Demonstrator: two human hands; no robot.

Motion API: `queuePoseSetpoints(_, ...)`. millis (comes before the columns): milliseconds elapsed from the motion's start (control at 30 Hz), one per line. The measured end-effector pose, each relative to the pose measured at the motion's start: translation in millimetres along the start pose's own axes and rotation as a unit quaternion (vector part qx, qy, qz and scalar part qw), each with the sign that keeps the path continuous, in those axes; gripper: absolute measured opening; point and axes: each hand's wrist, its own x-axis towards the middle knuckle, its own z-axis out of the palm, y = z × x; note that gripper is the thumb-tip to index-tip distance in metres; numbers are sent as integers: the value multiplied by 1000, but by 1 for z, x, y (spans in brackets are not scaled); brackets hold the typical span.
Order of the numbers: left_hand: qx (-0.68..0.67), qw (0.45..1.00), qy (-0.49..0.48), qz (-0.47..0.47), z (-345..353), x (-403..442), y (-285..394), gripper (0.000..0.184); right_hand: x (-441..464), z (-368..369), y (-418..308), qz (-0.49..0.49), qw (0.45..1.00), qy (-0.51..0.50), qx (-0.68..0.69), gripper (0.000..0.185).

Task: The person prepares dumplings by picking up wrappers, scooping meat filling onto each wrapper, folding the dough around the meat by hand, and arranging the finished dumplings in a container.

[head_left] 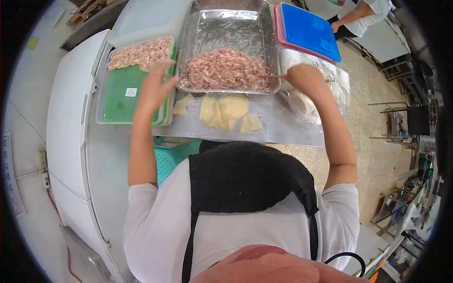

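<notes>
A steel tray (226, 14) holds a heap of pink minced meat (226, 70) along its near side. My right hand (306, 79) is closed at the tray's right edge around a thin utensil (273, 76), whose far end reaches the meat; its exact kind is unclear. My left hand (156, 87) holds nothing, its fingers apart, over the right side of a green tray (115, 92) in a clear container. Packed meat-filled pieces (141, 53) cover the green tray's far part. Pale yellow dough wrappers (234, 106) lie on the table in front of the steel tray.
Stacked blue and pink lids (309, 30) stand right of the tray, beyond a clear plastic bag (337, 85). A white freezer (68, 118) is at the left. Below the table sits a teal basket (174, 155). Another person (365, 19) stands at the far right.
</notes>
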Motion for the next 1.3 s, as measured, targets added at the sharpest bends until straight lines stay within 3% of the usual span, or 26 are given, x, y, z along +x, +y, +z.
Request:
queuePoseSetpoints(67,-66,994,-58,67,46,-18,24,39,31,12,18,-36,998,13,-45,34)
queuePoseSetpoints(133,-76,981,-135,114,108,-26,23,40,57,46,25,-118,976,164,-80,15)
queuePoseSetpoints(233,-40,979,-151,131,176,-37,22,39,36,52,-17,-154,978,109,-89,9)
queuePoseSetpoints(300,117,973,27,197,203,-41,20,34,9,54,-32,-192,975,90,-63,9)
queuePoseSetpoints(333,119,973,26,194,206,-41,16,34,3,55,-34,-221,971,76,-41,10)
queuePoseSetpoints(467,-20,993,-58,97,194,-43,-1,29,4,38,-10,-264,958,111,-29,10)
queuePoseSetpoints(500,-89,992,-78,51,186,-44,-3,28,10,10,-3,-214,975,46,-33,13)
queuePoseSetpoints(533,-88,992,-77,49,177,-46,-6,28,16,-4,2,-161,986,-20,-37,16)
queuePoseSetpoints(567,-72,995,-18,71,170,-51,-8,27,22,0,4,-162,986,-21,-36,16)
queuePoseSetpoints(600,-56,993,41,92,163,-55,-7,26,30,9,6,-168,985,28,-27,17)
queuePoseSetpoints(633,-58,993,41,89,154,-57,-1,26,32,19,6,-174,982,77,-18,18)
queuePoseSetpoints(733,-27,987,74,144,127,-53,12,31,16,59,-27,-244,968,48,14,21)
queuePoseSetpoints(833,-32,989,92,107,112,-52,16,35,22,28,-12,-207,978,14,-9,26)
queuePoseSetpoints(867,-113,990,61,51,105,-51,20,36,26,18,-4,-177,984,-22,-22,26)
queuePoseSetpoints(900,-193,981,31,-4,100,-49,20,36,30,27,5,-159,987,11,-20,28)
queuePoseSetpoints(933,-194,980,32,-3,100,-47,7,36,28,32,-1,-159,987,12,-23,28)
queuePoseSetpoints(1000,-443,884,7,-150,103,-40,-25,29,17,46,-18,-119,992,-1,-29,27)
queuePoseSetpoints(1033,-445,883,5,-148,100,-37,-19,29,12,57,-27,-137,991,1,7,29)
queuePoseSetpoints(1100,-682,715,83,-133,97,-32,-2,28,13,69,-50,-121,992,-16,30,31)
queuePoseSetpoints(1133,-684,713,81,-131,93,-29,-2,28,16,68,-58,-107,992,-29,53,32)
queuePoseSetpoints(1167,-587,796,101,-105,88,-27,-3,31,19,63,-62,-89,985,-33,141,36)
queuePoseSetpoints(1200,-480,865,120,-77,82,-24,-5,34,21,56,-67,-89,986,-32,139,36)
queuePoseSetpoints(1233,-530,832,134,-96,75,-18,-5,36,21,47,-72,-80,964,-31,253,35)
queuePoseSetpoints(1267,-531,832,134,-92,74,-12,-13,36,23,40,-77,-71,928,-29,364,36)
queuePoseSetpoints(1300,-578,795,163,-90,75,-6,-23,38,25,35,-83,-70,929,-27,362,36)
